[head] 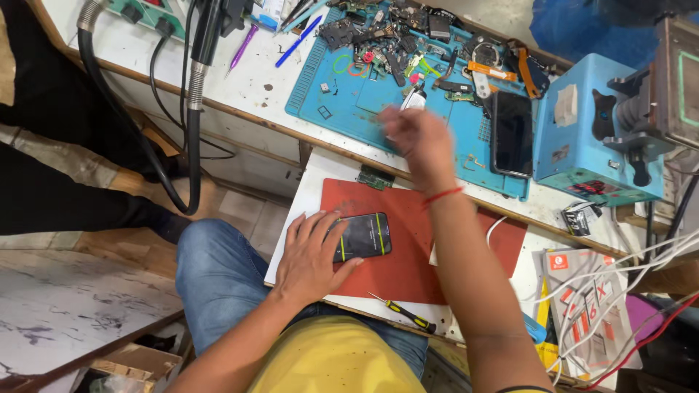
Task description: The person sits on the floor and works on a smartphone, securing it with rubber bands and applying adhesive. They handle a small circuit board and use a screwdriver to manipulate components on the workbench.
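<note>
fingers (314, 227) of our left hand (312, 256) lie spread and flat, pinning a dark phone (363, 236) by its left end onto the red mat (408, 255); the phone lies face down near the mat's left side, two yellow-green strips running across its back. our right hand (416, 138) is stretched forward over the blue work mat (364, 102) on the bench, motion-blurred, so we cannot tell how its fingers are set or whether they hold the small white object (413, 98) just beyond them. a red thread (443, 195) circles that wrist.

a small green circuit board (375, 177) sits at the red mat's far edge. a yellow-and-black screwdriver (404, 314) lies on the white board (309, 193) near our lap, just off the mat's near edge. on the blue mat, a second black phone (512, 133) lies at the right, beside a blue machine (582, 138), with loose parts (386, 40) heaped along the far side. white cables (626, 273) cross a printed packet (582, 306) at right.
</note>
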